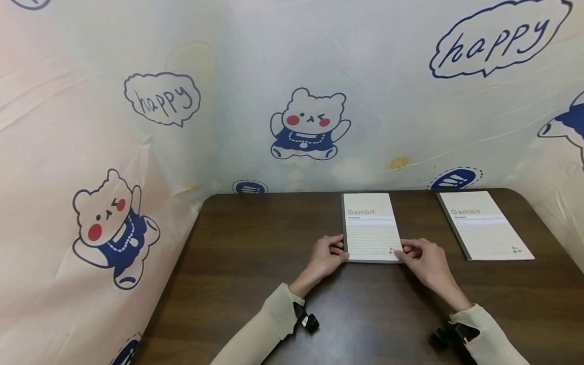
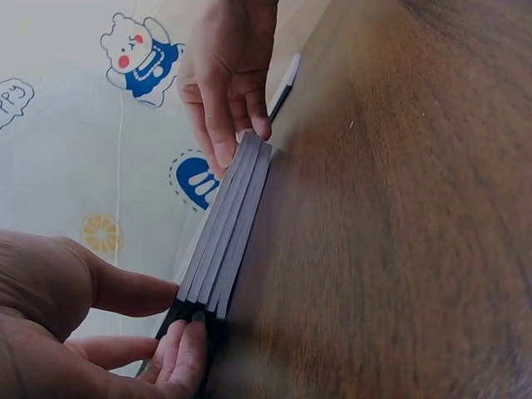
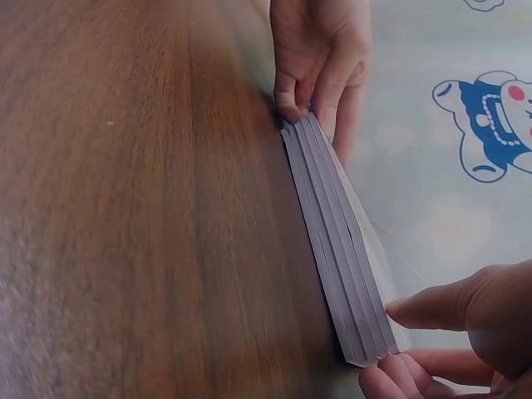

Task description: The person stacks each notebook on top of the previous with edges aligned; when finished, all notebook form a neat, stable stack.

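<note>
A stack of notebooks (image 1: 371, 233), the top one marked "Gambit" on a white cover with a dark spine strip, lies on the brown table. The wrist views show the page edges of several notebooks (image 2: 229, 220) one on another. My left hand (image 1: 326, 257) grips the stack's near left corner at the spine, thumb at the top cover and fingers against the side. At the near right corner, my right hand (image 1: 426, 261) holds the pile between thumb and fingers. In the right wrist view its fingertips (image 3: 399, 374) touch the lower page edges.
To the right, a second "Gambit" notebook (image 1: 488, 225) lies on the table (image 1: 255, 243), near its right edge. A printed curtain (image 1: 237, 101) with bears and "happy" bubbles hangs behind and at the sides. Each wrist wears a small black camera (image 1: 312, 323).
</note>
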`<state>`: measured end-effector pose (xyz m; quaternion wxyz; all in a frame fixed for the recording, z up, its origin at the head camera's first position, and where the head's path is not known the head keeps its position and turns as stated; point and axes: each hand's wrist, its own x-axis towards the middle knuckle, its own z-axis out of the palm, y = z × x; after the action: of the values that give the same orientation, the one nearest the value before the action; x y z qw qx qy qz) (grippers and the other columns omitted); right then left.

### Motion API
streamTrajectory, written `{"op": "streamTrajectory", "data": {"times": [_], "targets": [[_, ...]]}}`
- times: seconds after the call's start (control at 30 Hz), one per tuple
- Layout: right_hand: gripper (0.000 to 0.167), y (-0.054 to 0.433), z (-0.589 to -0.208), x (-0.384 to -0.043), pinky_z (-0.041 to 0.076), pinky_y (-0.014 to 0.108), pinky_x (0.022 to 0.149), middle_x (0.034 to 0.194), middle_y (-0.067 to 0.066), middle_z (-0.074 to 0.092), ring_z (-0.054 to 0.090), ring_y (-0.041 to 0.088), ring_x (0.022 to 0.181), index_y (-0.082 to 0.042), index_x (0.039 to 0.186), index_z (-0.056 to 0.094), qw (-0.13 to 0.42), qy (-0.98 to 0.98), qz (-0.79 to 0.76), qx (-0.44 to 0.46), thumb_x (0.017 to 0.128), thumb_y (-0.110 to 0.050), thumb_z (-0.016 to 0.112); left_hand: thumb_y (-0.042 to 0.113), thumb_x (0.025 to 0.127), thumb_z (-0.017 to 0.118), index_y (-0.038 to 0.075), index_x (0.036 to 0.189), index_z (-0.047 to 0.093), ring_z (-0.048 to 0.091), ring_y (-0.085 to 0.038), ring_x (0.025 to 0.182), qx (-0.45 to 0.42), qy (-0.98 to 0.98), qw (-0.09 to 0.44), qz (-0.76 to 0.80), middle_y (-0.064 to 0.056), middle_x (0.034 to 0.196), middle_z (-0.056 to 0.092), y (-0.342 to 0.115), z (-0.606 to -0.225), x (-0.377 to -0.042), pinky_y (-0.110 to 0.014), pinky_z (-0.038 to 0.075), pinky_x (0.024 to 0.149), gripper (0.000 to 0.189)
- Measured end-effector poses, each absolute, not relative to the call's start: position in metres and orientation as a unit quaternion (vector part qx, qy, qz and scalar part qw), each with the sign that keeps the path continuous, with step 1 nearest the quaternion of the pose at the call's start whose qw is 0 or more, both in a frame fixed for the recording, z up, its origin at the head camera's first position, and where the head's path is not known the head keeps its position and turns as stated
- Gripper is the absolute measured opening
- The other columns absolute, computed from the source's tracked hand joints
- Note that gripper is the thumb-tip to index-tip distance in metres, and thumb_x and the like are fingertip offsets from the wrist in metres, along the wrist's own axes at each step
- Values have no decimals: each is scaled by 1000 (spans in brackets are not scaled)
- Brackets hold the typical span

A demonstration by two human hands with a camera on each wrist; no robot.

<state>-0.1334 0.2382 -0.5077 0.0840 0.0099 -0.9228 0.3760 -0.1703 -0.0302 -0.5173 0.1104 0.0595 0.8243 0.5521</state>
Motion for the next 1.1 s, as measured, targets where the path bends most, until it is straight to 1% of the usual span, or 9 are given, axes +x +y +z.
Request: {"op": "streamTrajectory", "data": {"times": [0.27,0.47,0.6,0.67,0.73,0.83,0.9,0.97,1.1], "targets": [[30,239,-506,-134,49,18,63,90,14,74,65,12,74,6,111,78,93,-922,377,13,87,-12,84,5,90,77,-4,144,59,73,-18,93,81,837,105,532,-13,108,64,-29,-512,-169,-20,58,76,57],[37,243,-507,-133,49,19,65,94,13,75,66,14,79,4,115,76,62,-922,381,6,91,-23,82,17,97,72,-1,146,57,70,-13,94,91,858,112,493,-10,112,65,-29,-511,-168,-20,56,77,55],[40,247,-507,-133,49,18,67,98,12,77,66,11,81,3,121,74,44,-922,383,12,94,-26,79,24,99,70,-1,151,51,67,-16,98,98,868,108,474,-10,117,64,-29,-506,-166,-25,56,81,61],[41,251,-507,-131,50,18,68,100,12,77,66,9,82,2,125,72,37,-923,384,15,96,-26,77,25,100,69,0,153,49,64,-21,104,109,878,93,456,-12,121,62,-27,-504,-165,-32,55,87,62],[42,254,-506,-129,51,18,69,103,12,77,67,10,84,1,128,71,33,-923,383,19,97,-27,76,25,101,68,2,154,48,60,-27,111,123,893,64,429,-15,127,60,-24,-502,-164,-40,52,93,61],[43,258,-504,-125,52,20,70,105,13,77,70,14,87,0,131,69,30,-924,380,25,98,-27,75,26,101,68,6,151,53,53,-33,122,147,913,20,379,-18,137,55,-18,-499,-163,-48,49,101,56],[43,263,-503,-122,52,21,71,106,13,76,70,16,88,-1,132,68,32,-926,375,28,98,-27,75,28,101,68,8,149,56,51,-34,129,167,924,-5,343,-17,144,53,-14,-497,-164,-49,49,105,53],[43,269,-502,-118,52,21,72,107,13,76,70,16,88,-1,132,67,35,-930,365,31,98,-27,75,29,101,69,9,148,58,50,-33,135,192,930,-21,312,-17,148,52,-9,-496,-164,-47,49,109,52],[42,286,-504,-113,51,21,71,106,12,76,69,10,85,-2,131,67,45,-936,346,33,98,-26,75,30,100,71,9,147,58,49,-31,142,257,931,-29,257,-16,153,52,1,-492,-165,-45,47,115,53]]}}
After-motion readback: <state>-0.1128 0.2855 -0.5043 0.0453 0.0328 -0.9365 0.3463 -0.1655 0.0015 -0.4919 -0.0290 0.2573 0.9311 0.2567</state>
